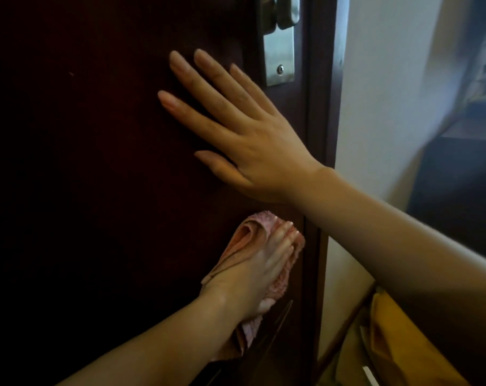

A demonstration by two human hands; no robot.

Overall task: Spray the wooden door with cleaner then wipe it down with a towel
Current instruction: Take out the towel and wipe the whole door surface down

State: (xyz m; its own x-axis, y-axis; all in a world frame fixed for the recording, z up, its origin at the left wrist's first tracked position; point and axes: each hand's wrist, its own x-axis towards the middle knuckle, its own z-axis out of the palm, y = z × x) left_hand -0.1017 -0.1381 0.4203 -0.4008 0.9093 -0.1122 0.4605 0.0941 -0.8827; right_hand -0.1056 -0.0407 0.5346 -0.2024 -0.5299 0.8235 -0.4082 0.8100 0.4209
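Below the lock plate (280, 55), my right hand (253, 140) lies flat on the wooden door (83, 190), fingers spread. Further below, my left hand (253, 274) presses the pink towel (246, 235) against the door, fingers straight.

1. This looks like a room in a home, seen at a doorway.
2. A dark wooden door (83, 162) fills the view from 9 to 12 o'clock. It carries a brushed-metal handle plate (280, 59) at 1 o'clock, fixed with a screw.
3. A dark door frame (318, 107) runs down beside the plate, and a plain pale wall (381, 79) stands at 2 o'clock.
4. At 3 o'clock a dark piece of furniture (459, 176) stands against that wall, blurred.
5. At 5 o'clock a brown strip (345, 330) edges the wall's foot, with something yellow (397, 338) beside it, too blurred to name.
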